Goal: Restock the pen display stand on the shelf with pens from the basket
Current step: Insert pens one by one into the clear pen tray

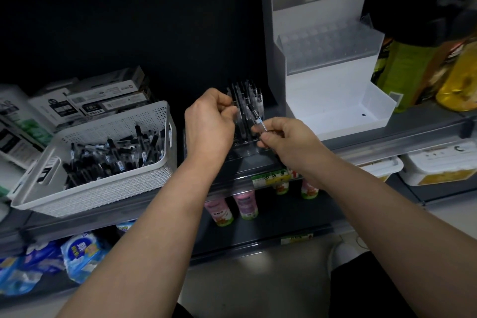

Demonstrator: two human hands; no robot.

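A dark pen display stand [242, 155] sits on the shelf between my hands, with several clear pens [249, 95] standing upright in its back rows. My left hand [209, 124] is curled at the stand's left side and grips pens there. My right hand [286, 137] pinches one clear pen [254, 115] that leans over the stand, tip end by my fingers. A white perforated basket [103, 186] holding many black-and-clear pens [113, 155] stands on the shelf to the left.
A tall white and grey tiered display unit [330, 72] stands right of the stand. Boxes of stationery [103, 95] lie behind the basket. Yellow-green bottles [423, 70] are at the far right. Drink cups [245, 204] and blue packets [82, 253] fill the shelf below.
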